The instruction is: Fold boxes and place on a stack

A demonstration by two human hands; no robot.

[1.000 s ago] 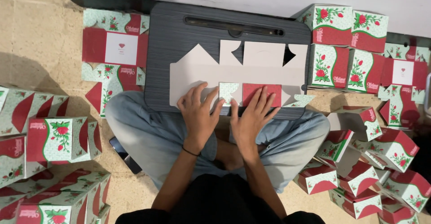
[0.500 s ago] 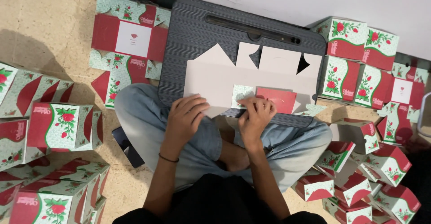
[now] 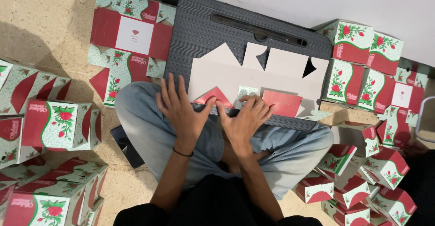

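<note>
On the grey lap board (image 3: 204, 31), both hands (image 3: 213, 112) (fingers spread) press a flat carton (image 3: 253, 78), folded boxes (image 3: 59, 124) crowding around.

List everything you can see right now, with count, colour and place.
flat box blank: one, plain inside up, red and floral flaps folded in, on the lap desk
lap desk: one, dark grey, across the knees
unfolded box sheet: one on top, red and green, floor, upper left
assembled boxes: many, red and green with roses, left, right and lower right
dark flat object: one, floor by the left knee
wristband: one, black, left wrist
left hand: flat on the blank's edge
right hand: pressing the folded flaps
</note>
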